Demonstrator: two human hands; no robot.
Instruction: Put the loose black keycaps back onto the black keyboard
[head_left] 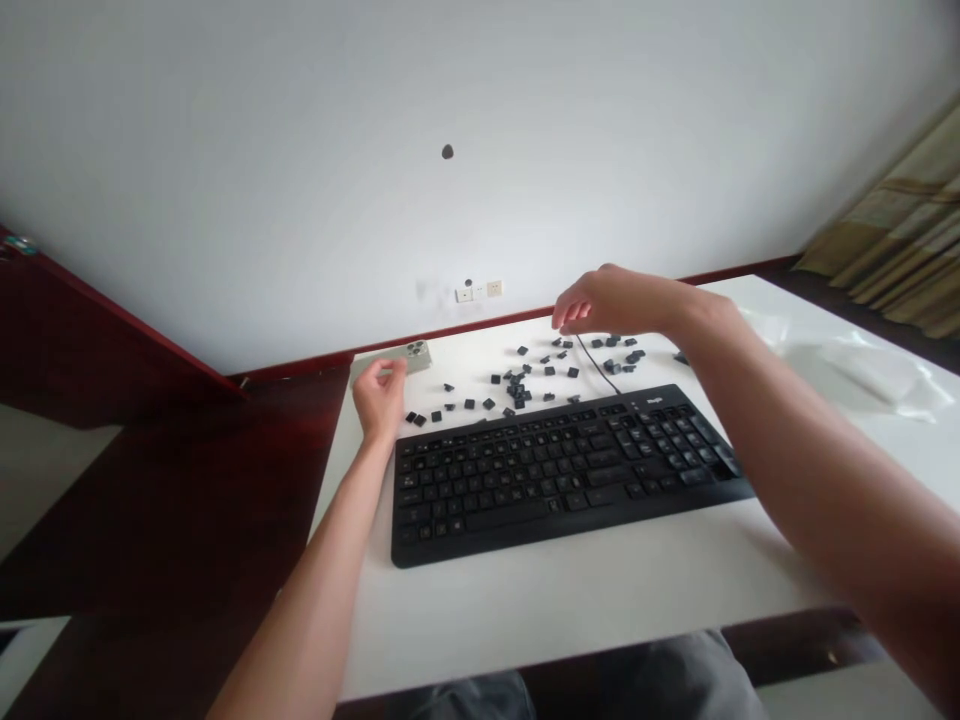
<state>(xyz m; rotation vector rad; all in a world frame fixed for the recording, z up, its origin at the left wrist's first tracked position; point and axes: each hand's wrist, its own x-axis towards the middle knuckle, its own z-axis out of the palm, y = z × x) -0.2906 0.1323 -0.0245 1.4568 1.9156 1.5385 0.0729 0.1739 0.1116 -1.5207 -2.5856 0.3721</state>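
A black keyboard (517, 520) lies on the white table in front of me, with a few dark gaps among its keys. Behind it, loose black keycaps (517, 390) are scattered, some upright and some tipped over. My left hand (381, 395) is beside the keyboard's far left corner, its thumb and fingers pinched together in front of a phone (421, 355). What the pinch holds, if anything, is hidden. Over the back of the table hangs my right hand (596, 302), fingers curled down above the keyboard's cable (596, 365). I cannot make out anything in its grip.
A clear plastic bag (877, 375) lies on the right of the white table (465, 620). The wall behind has sockets (478, 292). A dark red door (112, 330) stands at left, and a curtain (900, 230) hangs at right.
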